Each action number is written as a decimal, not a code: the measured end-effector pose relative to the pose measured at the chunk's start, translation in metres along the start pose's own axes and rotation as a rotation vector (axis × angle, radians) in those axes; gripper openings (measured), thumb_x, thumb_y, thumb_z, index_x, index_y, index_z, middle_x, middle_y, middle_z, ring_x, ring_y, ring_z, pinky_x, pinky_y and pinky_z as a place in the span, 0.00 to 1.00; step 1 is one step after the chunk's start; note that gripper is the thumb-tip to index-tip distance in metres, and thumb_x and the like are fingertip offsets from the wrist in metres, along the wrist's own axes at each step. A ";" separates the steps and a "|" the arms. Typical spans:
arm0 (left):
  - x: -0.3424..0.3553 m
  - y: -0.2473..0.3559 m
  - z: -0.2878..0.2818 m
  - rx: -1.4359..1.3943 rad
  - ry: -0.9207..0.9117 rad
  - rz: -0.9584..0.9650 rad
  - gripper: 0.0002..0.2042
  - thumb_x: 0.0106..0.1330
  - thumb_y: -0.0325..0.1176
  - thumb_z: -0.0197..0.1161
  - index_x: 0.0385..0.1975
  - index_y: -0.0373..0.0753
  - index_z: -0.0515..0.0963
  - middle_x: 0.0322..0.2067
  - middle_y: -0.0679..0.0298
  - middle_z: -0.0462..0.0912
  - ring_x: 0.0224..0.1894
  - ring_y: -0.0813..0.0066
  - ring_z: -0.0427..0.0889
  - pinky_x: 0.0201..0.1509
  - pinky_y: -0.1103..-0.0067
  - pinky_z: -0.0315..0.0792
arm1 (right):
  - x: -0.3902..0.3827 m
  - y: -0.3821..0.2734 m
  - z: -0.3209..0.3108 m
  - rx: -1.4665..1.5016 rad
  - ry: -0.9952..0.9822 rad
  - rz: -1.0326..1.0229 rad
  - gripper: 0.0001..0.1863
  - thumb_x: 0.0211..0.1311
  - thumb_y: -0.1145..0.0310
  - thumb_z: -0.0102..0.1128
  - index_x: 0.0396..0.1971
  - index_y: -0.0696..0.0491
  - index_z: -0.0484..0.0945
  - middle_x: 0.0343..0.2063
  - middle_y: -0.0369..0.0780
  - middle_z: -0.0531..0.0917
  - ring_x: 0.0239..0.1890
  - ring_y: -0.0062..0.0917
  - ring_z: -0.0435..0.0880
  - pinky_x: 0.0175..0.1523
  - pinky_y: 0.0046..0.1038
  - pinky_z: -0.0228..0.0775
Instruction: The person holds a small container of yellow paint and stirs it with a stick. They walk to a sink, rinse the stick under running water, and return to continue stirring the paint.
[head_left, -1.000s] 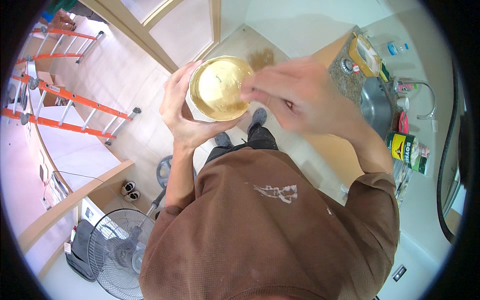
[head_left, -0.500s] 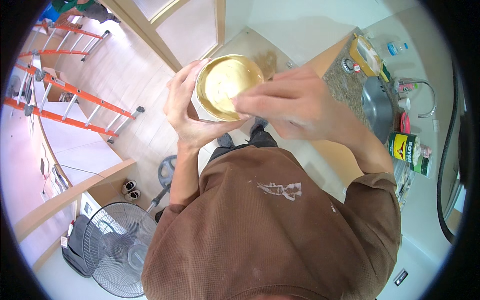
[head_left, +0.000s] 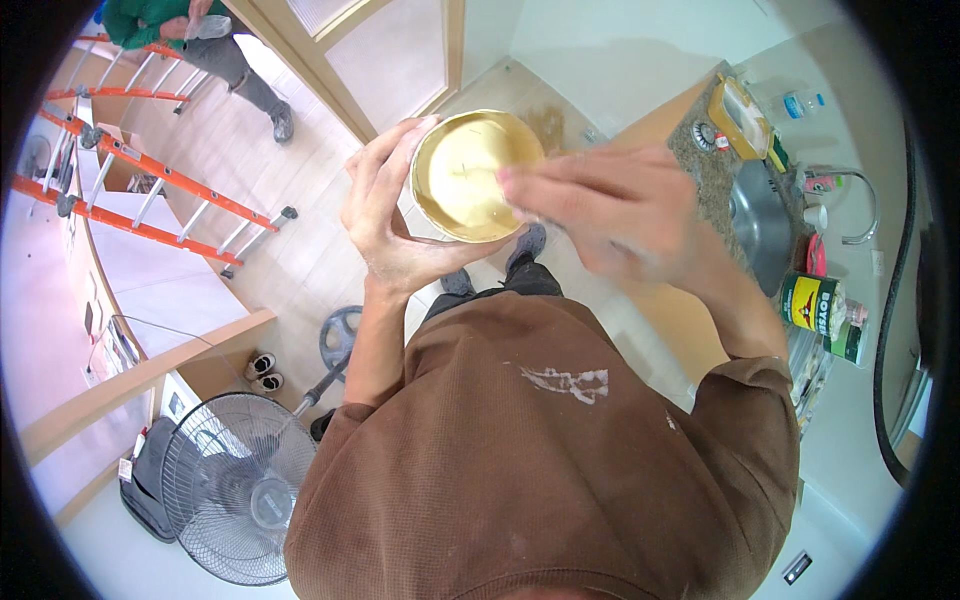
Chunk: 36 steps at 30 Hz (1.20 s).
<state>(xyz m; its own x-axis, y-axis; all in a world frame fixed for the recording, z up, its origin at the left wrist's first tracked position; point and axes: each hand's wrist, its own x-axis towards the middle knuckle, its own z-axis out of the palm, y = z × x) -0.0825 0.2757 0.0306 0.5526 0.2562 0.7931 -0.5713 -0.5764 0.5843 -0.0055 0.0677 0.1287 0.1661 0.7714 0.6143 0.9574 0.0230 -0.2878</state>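
Your left hand (head_left: 388, 210) cupped round gold-toned container (head_left: 465, 170) from its left, hollow side facing you. Your right hand (head_left: 630, 210), motion-blurred, had fingers bunched over container's right rim; whether they held anything, unclear. Orange ladder (head_left: 183, 198) stood at left, fan (head_left: 238, 488) lower left. Sink (head_left: 760, 225), green-and-yellow can (head_left: 808, 303) at right. Another person (head_left: 226, 60) stood upper left.

The blurred right hand (head_left: 625, 210) covers part of the can (head_left: 465, 170); whether it holds anything cannot be told. The upper edge cuts off a co-worker (head_left: 222, 58). The shirt (head_left: 540, 450), cut off below, hides a bit of the fan (head_left: 235, 480).
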 end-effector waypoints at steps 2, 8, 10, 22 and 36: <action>0.001 0.001 0.002 0.002 -0.002 0.016 0.45 0.30 0.45 0.90 0.54 0.32 0.82 0.50 0.49 0.87 0.52 0.57 0.85 0.58 0.68 0.75 | 0.005 0.003 0.000 -0.065 0.046 -0.004 0.19 0.47 0.77 0.70 0.43 0.51 0.85 0.36 0.33 0.88 0.23 0.25 0.83 0.27 0.27 0.72; 0.006 0.005 -0.002 0.088 -0.026 0.023 0.46 0.31 0.43 0.91 0.55 0.29 0.80 0.52 0.48 0.84 0.54 0.55 0.85 0.59 0.66 0.79 | 0.003 0.008 -0.012 0.033 -0.035 -0.021 0.15 0.49 0.76 0.71 0.40 0.51 0.84 0.30 0.34 0.87 0.20 0.25 0.81 0.25 0.26 0.70; 0.006 0.006 -0.003 0.124 -0.030 0.014 0.47 0.31 0.42 0.92 0.56 0.27 0.78 0.53 0.47 0.83 0.54 0.54 0.85 0.59 0.64 0.81 | 0.010 0.018 -0.015 0.001 -0.007 -0.046 0.13 0.50 0.76 0.72 0.38 0.52 0.84 0.28 0.34 0.86 0.19 0.25 0.80 0.24 0.26 0.70; 0.023 0.008 0.055 0.397 0.145 -0.062 0.46 0.34 0.46 0.90 0.56 0.26 0.79 0.53 0.45 0.83 0.56 0.53 0.84 0.62 0.64 0.78 | 0.023 0.105 -0.016 0.322 -0.009 -0.250 0.13 0.47 0.77 0.73 0.36 0.56 0.84 0.28 0.38 0.87 0.17 0.24 0.80 0.22 0.25 0.71; 0.041 0.019 0.169 0.669 0.464 -0.127 0.44 0.32 0.49 0.89 0.53 0.31 0.83 0.49 0.53 0.87 0.51 0.62 0.85 0.56 0.71 0.71 | 0.044 0.220 -0.073 0.540 -0.213 -0.600 0.14 0.44 0.78 0.70 0.35 0.56 0.86 0.30 0.36 0.87 0.16 0.22 0.75 0.21 0.25 0.69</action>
<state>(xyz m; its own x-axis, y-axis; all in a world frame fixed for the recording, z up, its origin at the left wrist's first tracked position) 0.0325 0.1440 0.0452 0.1982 0.5606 0.8040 0.0415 -0.8244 0.5645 0.2298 0.0601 0.1462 -0.4362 0.6335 0.6391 0.6150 0.7283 -0.3022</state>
